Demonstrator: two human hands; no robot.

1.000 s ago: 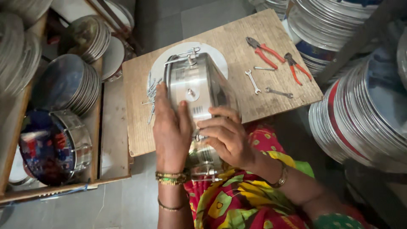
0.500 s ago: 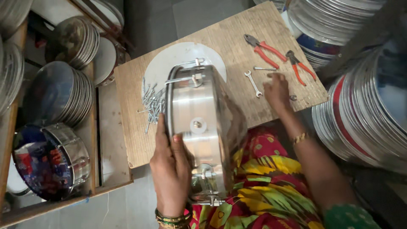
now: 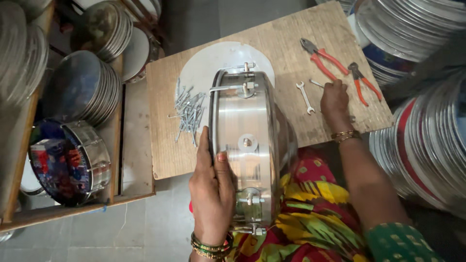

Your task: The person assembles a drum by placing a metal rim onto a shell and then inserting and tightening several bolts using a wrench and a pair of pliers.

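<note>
A shiny steel drum shell (image 3: 250,131) stands on its edge against my lap, with tension rods and lugs along its side. My left hand (image 3: 212,187) grips its near rim and holds it upright. My right hand (image 3: 335,99) is stretched out on the wooden board (image 3: 291,43), fingers closed down on a small metal tool beside a small spanner (image 3: 305,97). Two red-handled pliers (image 3: 323,58) (image 3: 361,82) lie just beyond that hand. A heap of long metal bolts (image 3: 189,114) rests on a white round skin (image 3: 213,60) left of the drum.
Stacks of steel-rimmed drum frames (image 3: 427,29) crowd the right side. On the left, wooden shelves (image 3: 121,140) carry more stacked frames (image 3: 82,87) and a finished drum with a dark patterned skin (image 3: 63,160). Grey floor tiles lie below.
My right hand left the drum's side and reached out to the tools on the board. The drum now stands steadier on edge under my left hand alone.
</note>
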